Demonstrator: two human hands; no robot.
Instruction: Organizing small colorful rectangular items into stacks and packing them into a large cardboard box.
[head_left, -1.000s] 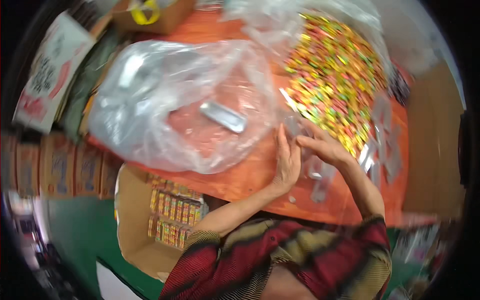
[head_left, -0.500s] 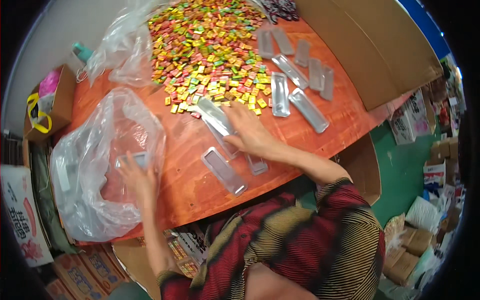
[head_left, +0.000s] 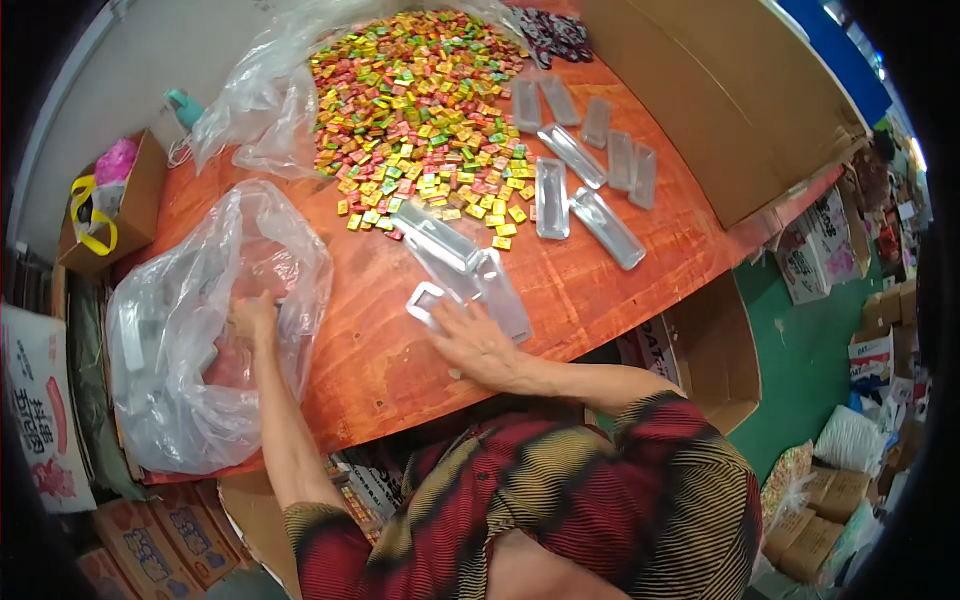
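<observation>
My left hand (head_left: 252, 318) reaches into the mouth of a large clear plastic bag (head_left: 175, 395), with its fingers drawn together. Plastic film partly covers the fingertips, so what they hold is hidden. My right hand (head_left: 472, 345) lies with fingers stretched out over a clear plastic tray (head_left: 424, 298), covering most of it. Just beyond that hand, more long clear trays lie close together, among them one tray (head_left: 440, 238) reaching toward the candies and another tray (head_left: 505, 300) beside my fingers. A wide heap of small wrapped candies (head_left: 420, 120), yellow, red and green, spreads over the far tabletop.
Several clear trays (head_left: 605, 228) lie at the right of the orange-red table (head_left: 370, 375). A tall cardboard sheet (head_left: 720, 110) borders the right side. At the left stands a cardboard box (head_left: 140, 205) with a yellow-handled bag. Clear plastic sheeting (head_left: 255, 110) hangs beside the heap.
My right hand has come nearer to me and left, from the trays by the candies onto the nearer tray. My left hand has moved slightly up and left inside the bag, its fingers drawing together.
</observation>
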